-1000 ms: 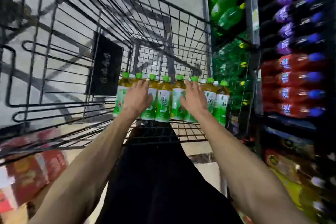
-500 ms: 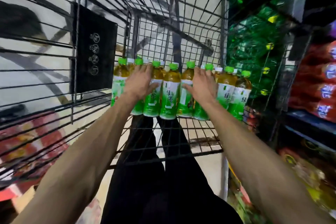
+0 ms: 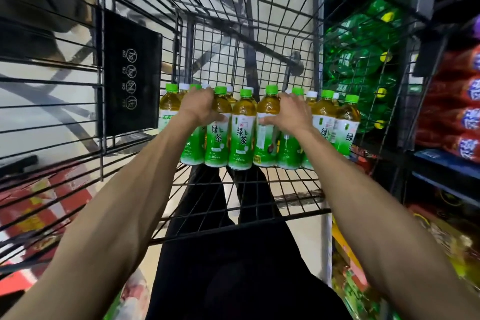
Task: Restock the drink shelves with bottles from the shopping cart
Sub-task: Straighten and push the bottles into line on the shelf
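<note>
Green-capped plastic tea bottles point(image 3: 242, 135) stand clustered at the far end of the black wire shopping cart point(image 3: 317, 34). Left grip point(image 3: 198, 106) and right grip point(image 3: 291, 114) each curl round one bottle. Risk: lifting from so tight a cluster may topple neighbouring bottles.

The floor point(image 3: 309, 231) is pale, glossy tile with soft reflections on it. Dark metal shelving point(image 3: 446, 161) with a blue edge strip runs along the right. Big green bottles point(image 3: 363, 60) are packed on it, red bottles point(image 3: 454, 117) with purple labels lie on their sides beside them, and bright packets point(image 3: 441, 241) show blurred lower down. Red-wrapped packs point(image 3: 39, 202) sit low at the left.
</note>
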